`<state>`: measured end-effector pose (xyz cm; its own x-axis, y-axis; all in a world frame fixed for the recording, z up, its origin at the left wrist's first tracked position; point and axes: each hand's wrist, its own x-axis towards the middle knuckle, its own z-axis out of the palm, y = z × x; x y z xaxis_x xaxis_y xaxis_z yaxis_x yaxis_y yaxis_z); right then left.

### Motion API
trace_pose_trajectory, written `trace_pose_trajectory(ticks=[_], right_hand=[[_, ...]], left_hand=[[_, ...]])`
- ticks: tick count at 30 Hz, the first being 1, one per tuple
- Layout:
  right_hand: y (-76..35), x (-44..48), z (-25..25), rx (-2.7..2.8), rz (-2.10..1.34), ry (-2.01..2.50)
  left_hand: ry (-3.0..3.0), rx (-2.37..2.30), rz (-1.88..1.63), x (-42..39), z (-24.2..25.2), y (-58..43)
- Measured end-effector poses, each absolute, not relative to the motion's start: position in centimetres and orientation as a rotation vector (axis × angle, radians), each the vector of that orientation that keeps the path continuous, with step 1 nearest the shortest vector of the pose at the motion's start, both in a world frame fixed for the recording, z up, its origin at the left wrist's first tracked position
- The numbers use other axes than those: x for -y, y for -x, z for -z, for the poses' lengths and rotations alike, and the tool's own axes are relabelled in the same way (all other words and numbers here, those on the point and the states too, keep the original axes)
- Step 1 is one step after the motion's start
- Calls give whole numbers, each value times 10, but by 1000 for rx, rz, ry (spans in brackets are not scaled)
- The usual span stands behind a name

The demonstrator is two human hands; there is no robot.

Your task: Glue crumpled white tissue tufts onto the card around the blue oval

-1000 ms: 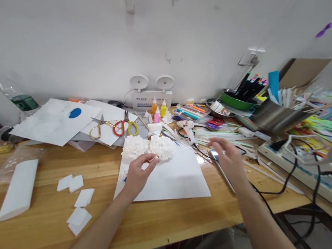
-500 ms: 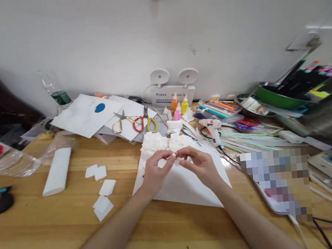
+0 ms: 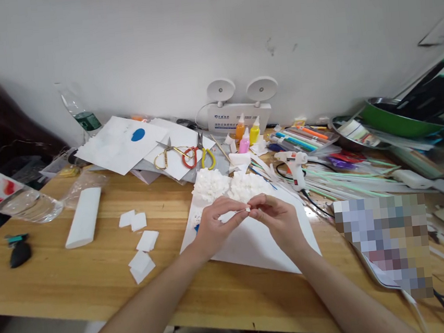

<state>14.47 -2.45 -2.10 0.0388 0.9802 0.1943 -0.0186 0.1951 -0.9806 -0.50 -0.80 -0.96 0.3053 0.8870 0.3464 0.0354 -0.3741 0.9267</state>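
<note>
My left hand (image 3: 220,221) and my right hand (image 3: 276,214) meet fingertip to fingertip above a white sheet of paper (image 3: 249,253). A tiny scrap of white paper (image 3: 248,209) is pinched between them, thumb and forefinger of each hand closed on it. Just beyond the fingers, two heaps of crumpled white bits lie at the sheet's far edge, a left heap (image 3: 210,183) and a right heap (image 3: 247,185). A small blue patch (image 3: 197,227) shows beside my left hand.
Left of the sheet lie several white paper squares (image 3: 147,240), a folded white pack (image 3: 84,216) and a water bottle (image 3: 12,194). Behind are scissors (image 3: 170,149), pliers (image 3: 207,155) and paint bottles (image 3: 243,141). A glue gun (image 3: 295,167) and a blurred-out device (image 3: 382,248) stand right.
The whole view has shifted slightly, so things sit further right and mostly higher. My right fingers have closed in on the scrap, thumb and forefinger now together at my left fingertips.
</note>
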Motion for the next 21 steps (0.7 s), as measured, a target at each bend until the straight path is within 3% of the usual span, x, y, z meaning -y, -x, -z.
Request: trace_pose_trajectory(ticks=[21], right_hand=[[-143, 30, 23, 1296, -943, 1070]], left_hand=[[-1505, -823, -1181, 8, 13, 4]])
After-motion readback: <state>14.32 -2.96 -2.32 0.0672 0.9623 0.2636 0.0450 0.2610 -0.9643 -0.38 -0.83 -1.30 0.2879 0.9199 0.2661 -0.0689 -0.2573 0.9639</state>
